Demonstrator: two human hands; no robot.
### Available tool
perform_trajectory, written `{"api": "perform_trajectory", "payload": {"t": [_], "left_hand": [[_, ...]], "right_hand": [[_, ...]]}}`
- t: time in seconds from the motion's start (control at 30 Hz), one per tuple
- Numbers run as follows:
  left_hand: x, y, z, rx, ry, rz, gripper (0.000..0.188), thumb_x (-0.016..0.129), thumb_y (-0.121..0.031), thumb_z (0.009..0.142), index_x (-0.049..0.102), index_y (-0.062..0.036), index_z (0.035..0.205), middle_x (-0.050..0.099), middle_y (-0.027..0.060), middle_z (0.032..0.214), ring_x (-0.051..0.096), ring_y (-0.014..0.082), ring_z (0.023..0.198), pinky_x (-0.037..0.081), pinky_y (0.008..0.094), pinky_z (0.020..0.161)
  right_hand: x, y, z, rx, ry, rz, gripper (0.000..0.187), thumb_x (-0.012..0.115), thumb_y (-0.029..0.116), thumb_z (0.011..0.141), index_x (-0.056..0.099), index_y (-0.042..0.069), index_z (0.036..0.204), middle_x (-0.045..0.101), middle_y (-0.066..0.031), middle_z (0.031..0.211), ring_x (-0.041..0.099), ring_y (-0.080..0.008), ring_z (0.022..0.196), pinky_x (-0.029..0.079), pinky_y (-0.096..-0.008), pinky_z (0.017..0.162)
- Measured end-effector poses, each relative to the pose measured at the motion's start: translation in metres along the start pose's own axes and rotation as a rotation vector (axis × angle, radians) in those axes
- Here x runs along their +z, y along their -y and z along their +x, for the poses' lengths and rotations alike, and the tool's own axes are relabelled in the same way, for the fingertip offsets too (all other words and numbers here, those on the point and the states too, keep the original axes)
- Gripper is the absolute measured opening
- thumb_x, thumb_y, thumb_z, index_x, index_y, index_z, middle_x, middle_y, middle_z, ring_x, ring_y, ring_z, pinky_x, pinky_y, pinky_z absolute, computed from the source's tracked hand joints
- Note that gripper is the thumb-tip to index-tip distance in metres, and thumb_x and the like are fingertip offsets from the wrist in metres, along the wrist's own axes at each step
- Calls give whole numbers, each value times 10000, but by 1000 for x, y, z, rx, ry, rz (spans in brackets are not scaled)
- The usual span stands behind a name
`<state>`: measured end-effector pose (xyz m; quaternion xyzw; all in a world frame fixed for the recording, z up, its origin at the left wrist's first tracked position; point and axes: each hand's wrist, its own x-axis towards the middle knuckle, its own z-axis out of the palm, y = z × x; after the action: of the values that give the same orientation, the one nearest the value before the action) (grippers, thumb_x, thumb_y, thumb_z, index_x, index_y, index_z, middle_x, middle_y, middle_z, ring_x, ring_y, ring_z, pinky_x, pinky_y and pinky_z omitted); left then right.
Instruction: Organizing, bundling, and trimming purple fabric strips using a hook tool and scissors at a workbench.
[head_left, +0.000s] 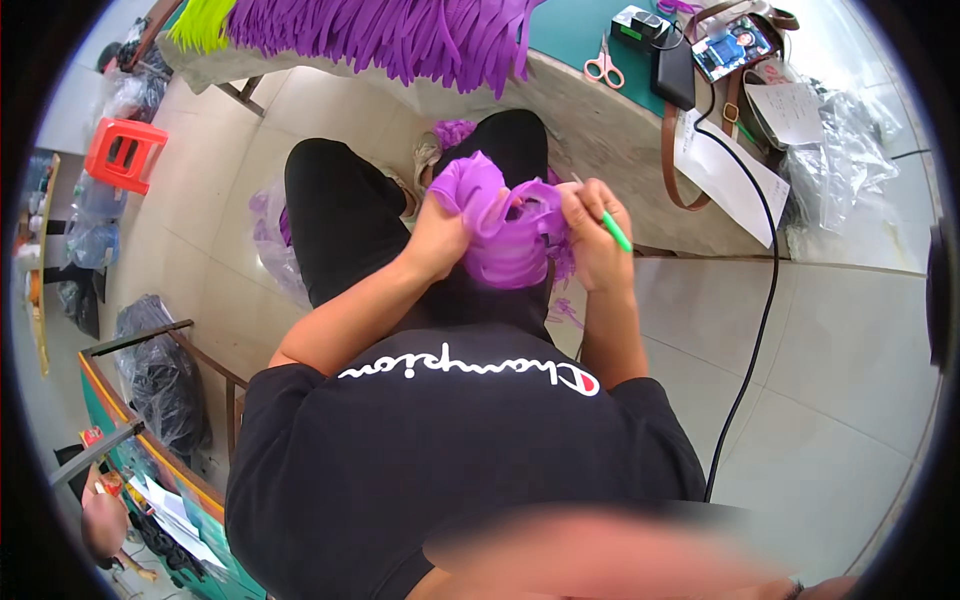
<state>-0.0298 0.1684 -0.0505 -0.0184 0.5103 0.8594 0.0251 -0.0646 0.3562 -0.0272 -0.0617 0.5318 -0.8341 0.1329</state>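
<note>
A soft, shiny purple piece (505, 250), rounded and partly see-through with strips at its top, sits between my hands above my lap. My left hand (440, 235) is closed on its left side. My right hand (600, 235) grips a thin tool with a bright green handle (616, 232), held against the piece's right edge. A thin point shows above the fingers; the working tip cannot be made out. The exact kind of purple piece is unclear.
Ahead, a cloth-draped table (610, 130) bears purple strips (390, 40), lime-green strips (203, 24), scissors (604, 66) and a black power bank (673, 78). A black cable (768, 290) hangs down on the right. A red stool (126, 155) stands left, and a bagged bundle (160, 375) behind it.
</note>
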Motion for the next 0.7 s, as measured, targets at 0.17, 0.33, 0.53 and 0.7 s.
{"api": "perform_trajectory", "payload": {"t": [0.17, 0.33, 0.53, 0.7], "left_hand": [[-13, -11, 7, -183, -73, -131, 204, 717, -191, 846, 587, -95, 971, 655, 49, 929, 643, 147, 869, 522, 306, 766], [-18, -12, 8, -317, -115, -304, 251, 702, -232, 851, 597, -68, 1009, 673, 117, 1021, 643, 220, 983, 488, 391, 921], [-13, -17, 4, -532, 188, -712, 448, 636, -111, 824, 525, -5, 1245, 582, 196, 1231, 562, 276, 1163, 404, 445, 1035], [-16, -17, 4, -576, 199, -922, 491, 621, -88, 809, 497, 26, 1270, 550, 201, 1267, 553, 292, 1167, 393, 459, 1056]], "right_hand": [[-10, 17, 3, -24, -14, -30, 323, 612, 14, 884, 352, 128, 730, 548, -41, 877, 416, -67, 748, 333, -201, 693], [-13, 21, 3, -49, 2, 4, 318, 609, 15, 885, 350, 129, 739, 535, -34, 863, 408, -66, 752, 321, -200, 688], [-11, 15, 2, -63, -16, -28, 313, 598, 13, 894, 346, 127, 747, 528, -30, 863, 403, -66, 738, 323, -201, 689], [-18, 12, 4, -70, -41, -5, 320, 598, 9, 893, 345, 128, 738, 523, -30, 871, 400, -65, 737, 329, -191, 698]]}}
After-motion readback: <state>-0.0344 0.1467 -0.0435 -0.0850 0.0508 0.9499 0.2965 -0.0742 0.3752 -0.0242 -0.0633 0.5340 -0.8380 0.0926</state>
